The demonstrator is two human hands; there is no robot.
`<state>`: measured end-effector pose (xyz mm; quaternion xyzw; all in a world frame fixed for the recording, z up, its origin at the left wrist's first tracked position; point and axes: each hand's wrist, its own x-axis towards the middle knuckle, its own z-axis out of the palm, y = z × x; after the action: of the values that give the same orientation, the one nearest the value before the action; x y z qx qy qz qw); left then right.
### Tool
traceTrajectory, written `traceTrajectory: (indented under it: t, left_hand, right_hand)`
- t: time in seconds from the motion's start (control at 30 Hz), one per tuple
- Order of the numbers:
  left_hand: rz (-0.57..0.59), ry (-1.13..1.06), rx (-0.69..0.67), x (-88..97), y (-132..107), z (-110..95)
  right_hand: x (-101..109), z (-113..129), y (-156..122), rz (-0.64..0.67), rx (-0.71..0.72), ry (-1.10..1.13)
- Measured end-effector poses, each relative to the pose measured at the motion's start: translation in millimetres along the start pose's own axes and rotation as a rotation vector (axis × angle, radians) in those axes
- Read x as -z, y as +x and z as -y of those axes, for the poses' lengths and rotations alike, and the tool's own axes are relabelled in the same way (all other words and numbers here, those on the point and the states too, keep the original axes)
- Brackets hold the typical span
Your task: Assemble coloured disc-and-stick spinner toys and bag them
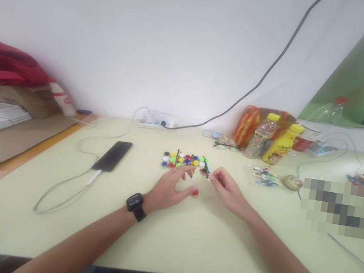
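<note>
My left hand, with a black watch on its wrist, reaches over the table with thumb and fingers apart. A small red disc lies by its thumb tip. Just beyond the fingers are rows of small round discs in black, white, yellow, red, blue and green, with thin coloured sticks among them. My right hand is pinched at the right end of these rows; a tiny pale bit shows at its fingertips, too small to name. My left fingers hide some front discs.
A phone on a cable lies left. Behind right stand two yellow-capped bottles and a red-yellow bag. Glasses, a packet of small parts and a round tin lie nearby. A power strip sits at the wall.
</note>
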<state>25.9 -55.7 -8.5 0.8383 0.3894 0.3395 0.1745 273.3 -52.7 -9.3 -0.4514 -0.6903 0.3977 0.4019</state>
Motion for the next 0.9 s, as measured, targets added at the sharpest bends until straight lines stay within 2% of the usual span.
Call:
traceTrajectory:
  t: [0.13,0.3,0.57,0.73,0.9]
  left_hand:
    - [-0.043,-0.014,-0.057,-3.3,2.1,-2.3]
    - [-0.023,-0.089,-0.137,-2.4,6.0,-2.1]
    - [-0.001,-0.077,-0.167,1.0,5.9,1.7]
    - [0.013,-0.074,-0.138,3.8,6.2,1.0]
    - [0.055,-0.099,-0.085,5.5,5.2,2.9]
  right_hand:
    - [-11.9,5.2,1.5,0.071,0.039,0.065]
    - [-16.1,9.3,2.4,0.110,0.076,0.078]
    - [-19.4,6.1,-2.2,0.142,0.043,0.120]
    - [-17.0,0.2,-2.0,0.107,-0.008,0.131]
    - [-14.3,-3.9,-3.3,0.152,-0.115,0.191]
